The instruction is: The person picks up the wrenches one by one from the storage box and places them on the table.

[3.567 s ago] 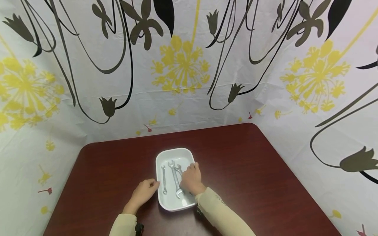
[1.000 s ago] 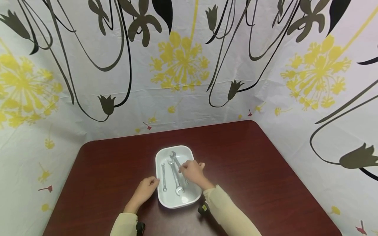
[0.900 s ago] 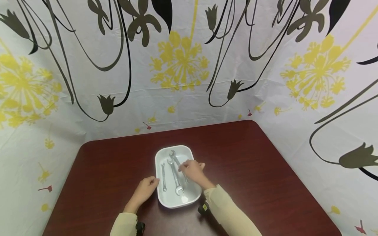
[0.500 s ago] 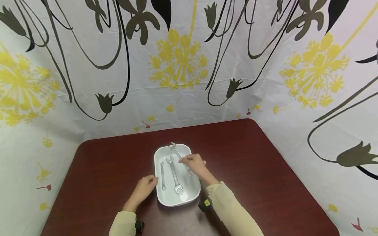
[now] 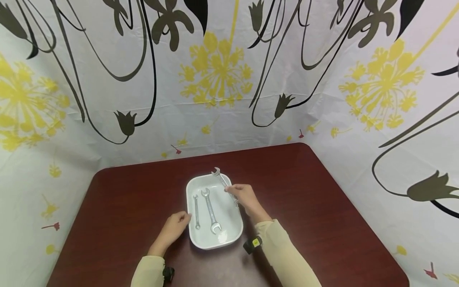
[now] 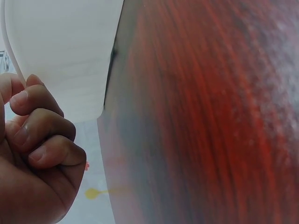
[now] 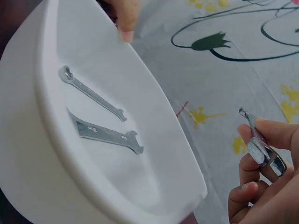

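Observation:
My left hand (image 5: 173,228) grips the left rim of a white tray (image 5: 226,225); its curled fingers (image 6: 51,123) show at that edge in the left wrist view. Above the tray's far right side, my right hand (image 5: 247,199) pinches a silver open-end wrench (image 5: 224,181) between thumb and fingers. This wrench (image 7: 261,150) is held up outside the rim in the right wrist view. Two more lie in the tray: a larger open-end wrench (image 5: 211,212) in the middle and a slim combination wrench (image 5: 197,211) along the left.
The tray stands on a dark red wooden table (image 5: 305,223) with rounded far corners. A white sheet (image 5: 222,131) printed with flowers hangs behind the table and at both sides. Each wrist wears a small black camera (image 5: 252,244).
The right hand has gone from deep in the tray to above its far right rim, lifting the wrench out. The left hand keeps its grip; the other two wrenches stay in place.

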The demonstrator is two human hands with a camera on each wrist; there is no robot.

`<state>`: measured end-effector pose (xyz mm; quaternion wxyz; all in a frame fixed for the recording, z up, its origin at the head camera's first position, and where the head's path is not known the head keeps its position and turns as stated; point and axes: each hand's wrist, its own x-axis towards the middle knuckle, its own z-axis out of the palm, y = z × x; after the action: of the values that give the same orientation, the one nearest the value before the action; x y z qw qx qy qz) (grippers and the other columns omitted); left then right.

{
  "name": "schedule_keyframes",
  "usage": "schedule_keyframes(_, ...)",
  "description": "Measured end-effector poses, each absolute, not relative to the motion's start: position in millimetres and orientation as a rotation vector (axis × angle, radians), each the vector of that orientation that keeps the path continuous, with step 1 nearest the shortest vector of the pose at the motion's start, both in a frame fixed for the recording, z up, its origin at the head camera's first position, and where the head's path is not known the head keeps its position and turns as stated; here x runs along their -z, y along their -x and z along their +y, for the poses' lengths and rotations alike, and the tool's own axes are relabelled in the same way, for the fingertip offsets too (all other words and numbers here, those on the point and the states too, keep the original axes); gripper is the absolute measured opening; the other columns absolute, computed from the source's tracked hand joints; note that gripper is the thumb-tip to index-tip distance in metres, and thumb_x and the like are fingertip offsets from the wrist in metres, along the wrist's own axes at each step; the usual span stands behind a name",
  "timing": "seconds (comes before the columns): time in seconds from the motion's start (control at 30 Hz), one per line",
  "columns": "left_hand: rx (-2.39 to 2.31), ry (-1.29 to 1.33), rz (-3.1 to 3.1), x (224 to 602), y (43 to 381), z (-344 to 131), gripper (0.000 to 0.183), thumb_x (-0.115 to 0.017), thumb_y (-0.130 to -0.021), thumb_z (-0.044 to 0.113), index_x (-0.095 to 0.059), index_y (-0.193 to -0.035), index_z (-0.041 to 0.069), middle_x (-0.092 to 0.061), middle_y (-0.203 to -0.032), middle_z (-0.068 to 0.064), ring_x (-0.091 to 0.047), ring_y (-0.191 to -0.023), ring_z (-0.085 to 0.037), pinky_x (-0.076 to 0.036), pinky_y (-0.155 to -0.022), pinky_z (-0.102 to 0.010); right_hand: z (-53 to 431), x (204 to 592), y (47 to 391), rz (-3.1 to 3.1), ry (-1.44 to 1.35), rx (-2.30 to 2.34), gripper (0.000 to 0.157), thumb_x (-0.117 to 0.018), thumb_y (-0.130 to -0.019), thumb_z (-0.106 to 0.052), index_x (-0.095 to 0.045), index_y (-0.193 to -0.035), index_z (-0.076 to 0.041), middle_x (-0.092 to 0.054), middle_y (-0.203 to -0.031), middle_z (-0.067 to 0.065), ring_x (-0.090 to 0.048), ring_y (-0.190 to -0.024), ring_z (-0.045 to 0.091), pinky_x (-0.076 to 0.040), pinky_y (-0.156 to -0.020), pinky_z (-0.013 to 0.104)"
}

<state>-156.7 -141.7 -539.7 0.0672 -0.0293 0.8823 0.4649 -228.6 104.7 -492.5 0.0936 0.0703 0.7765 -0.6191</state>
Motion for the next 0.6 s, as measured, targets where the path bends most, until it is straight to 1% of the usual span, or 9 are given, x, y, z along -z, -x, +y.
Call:
schedule_keyframes(0.07, -1.407, 0.094, 2.654, 539.0, 156.6, -141.6, 0.030, -0.054, -0.097, 0.021, -0.049, -0.070, 0.010, -0.039, -0.062, 0.002, -0.039, -0.060, -0.011, -0.033, -0.055, -0.024, 108.5, 493.5, 230.4, 2.289, -0.231, 1.875, 0.026, -0.072, -0.082, -0.023, -0.073, -0.092, 0.001, -0.069, -0.091, 0.019, -0.061, -0.074, 0.021, -0.050, -0.060, 0.027)
schedule_keyframes(0.13, -1.411, 0.097, 2.648, 539.0, 156.7, -141.9, 0.030, -0.054, -0.097, 0.022, -0.049, -0.070, 0.010, -0.039, -0.062, 0.002, -0.039, -0.060, -0.011, -0.033, -0.055, -0.023, 112.8, 494.9, 232.2, 2.283, -0.258, 1.906, 0.025, -0.072, -0.082, -0.023, -0.072, -0.090, 0.001, -0.068, -0.083, 0.013, -0.059, -0.071, 0.017, -0.049, -0.059, 0.027)
schedule_keyframes(0.2, -1.416, 0.094, 2.646, 539.1, 156.6, -142.3, 0.031, -0.054, -0.097, 0.022, -0.048, -0.070, 0.010, -0.038, -0.062, 0.002, -0.038, -0.060, -0.011, -0.033, -0.055, -0.023, 117.4, 496.6, 234.4, 2.280, -0.278, 1.931, 0.025, -0.072, -0.083, -0.022, -0.072, -0.090, 0.002, -0.065, -0.074, 0.006, -0.055, -0.066, 0.014, -0.046, -0.058, 0.027)
schedule_keyframes(0.3, -1.417, 0.087, 2.647, 540.1, 156.5, -142.9, 0.031, -0.054, -0.097, 0.023, -0.047, -0.070, 0.010, -0.038, -0.061, 0.003, -0.038, -0.060, -0.010, -0.032, -0.055, -0.023, 125.0, 500.0, 236.8, 2.283, -0.315, 1.954, 0.025, -0.071, -0.084, -0.022, -0.072, -0.091, 0.002, -0.060, -0.069, -0.002, -0.051, -0.064, 0.012, -0.043, -0.058, 0.026)
schedule_keyframes(0.37, -1.418, 0.079, 2.650, 540.5, 156.4, -143.0, 0.031, -0.054, -0.098, 0.023, -0.047, -0.070, 0.010, -0.037, -0.061, 0.003, -0.038, -0.060, -0.010, -0.032, -0.055, -0.024, 130.2, 502.2, 237.8, 2.286, -0.331, 1.969, 0.025, -0.070, -0.085, -0.022, -0.072, -0.092, 0.002, -0.061, -0.071, -0.001, -0.050, -0.067, 0.012, -0.041, -0.059, 0.026)
schedule_keyframes(0.53, -1.427, 0.086, 2.632, 540.4, 157.2, -143.0, 0.031, -0.053, -0.098, 0.022, -0.047, -0.070, 0.010, -0.038, -0.062, 0.002, -0.038, -0.060, -0.011, -0.033, -0.055, -0.024, 142.0, 509.5, 239.4, 2.311, -0.350, 1.992, 0.027, -0.069, -0.087, -0.021, -0.071, -0.095, 0.005, -0.067, -0.082, 0.007, -0.049, -0.072, 0.012, -0.040, -0.063, 0.027)
schedule_keyframes(0.6, -1.431, 0.098, 2.620, 540.9, 157.8, -143.0, 0.031, -0.052, -0.098, 0.022, -0.047, -0.070, 0.010, -0.038, -0.062, 0.002, -0.038, -0.060, -0.011, -0.033, -0.055, -0.024, 146.3, 514.0, 239.7, 2.323, -0.362, 1.989, 0.029, -0.069, -0.087, -0.021, -0.071, -0.096, 0.007, -0.066, -0.079, 0.005, -0.049, -0.071, 0.012, -0.040, -0.063, 0.027)
